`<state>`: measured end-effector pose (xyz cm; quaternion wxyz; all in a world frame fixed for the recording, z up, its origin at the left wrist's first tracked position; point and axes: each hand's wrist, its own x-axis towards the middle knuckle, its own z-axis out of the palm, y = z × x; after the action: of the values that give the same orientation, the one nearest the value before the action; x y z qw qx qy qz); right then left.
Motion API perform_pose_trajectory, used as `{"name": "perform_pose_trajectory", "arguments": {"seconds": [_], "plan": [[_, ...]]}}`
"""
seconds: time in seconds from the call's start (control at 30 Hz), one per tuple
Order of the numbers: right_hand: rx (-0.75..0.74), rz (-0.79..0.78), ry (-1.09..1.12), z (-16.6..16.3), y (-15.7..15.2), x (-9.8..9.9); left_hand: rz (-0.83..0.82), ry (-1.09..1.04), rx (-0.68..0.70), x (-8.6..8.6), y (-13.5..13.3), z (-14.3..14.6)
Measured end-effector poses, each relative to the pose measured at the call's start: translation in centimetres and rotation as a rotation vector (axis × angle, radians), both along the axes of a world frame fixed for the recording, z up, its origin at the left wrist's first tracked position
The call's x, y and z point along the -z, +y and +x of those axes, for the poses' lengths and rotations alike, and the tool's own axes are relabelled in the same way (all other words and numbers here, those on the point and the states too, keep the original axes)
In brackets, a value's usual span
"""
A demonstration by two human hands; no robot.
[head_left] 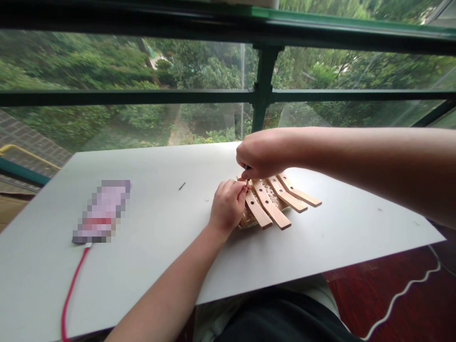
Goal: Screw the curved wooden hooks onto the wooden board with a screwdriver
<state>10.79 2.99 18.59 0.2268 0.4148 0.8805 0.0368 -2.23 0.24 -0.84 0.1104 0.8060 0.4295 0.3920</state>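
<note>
Several bent wooden slats (274, 216) with dark screw holes lie side by side across a pale, textured base (272, 191) on the table. My right hand (261, 154) is closed above their far left end, gripping a thin dark tool that looks like a screwdriver (248, 168). Its tip points down at the leftmost slat. My left hand (228, 204) rests against the left side of the base, thumb and fingers pinched together beside the tool's tip. Whatever lies between those fingertips is too small to make out.
A loose screw (182, 186) lies left of my hands on the white table (149, 266). Farther left is a blurred-out phone (103, 211) with a red cable (73, 280). A green-framed window (261, 85) stands behind the table's far edge.
</note>
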Motion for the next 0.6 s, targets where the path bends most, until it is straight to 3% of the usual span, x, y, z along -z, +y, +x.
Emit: {"name": "perform_pose_trajectory", "arguments": {"seconds": [0.43,0.6], "plan": [[0.037,0.034,-0.015,-0.11,-0.27,0.34,0.031,0.009,-0.017,0.07,0.12,0.12],[-0.042,0.013,0.056,0.43,-0.62,0.09,0.025,0.010,-0.028,0.07,0.10,0.16]]}}
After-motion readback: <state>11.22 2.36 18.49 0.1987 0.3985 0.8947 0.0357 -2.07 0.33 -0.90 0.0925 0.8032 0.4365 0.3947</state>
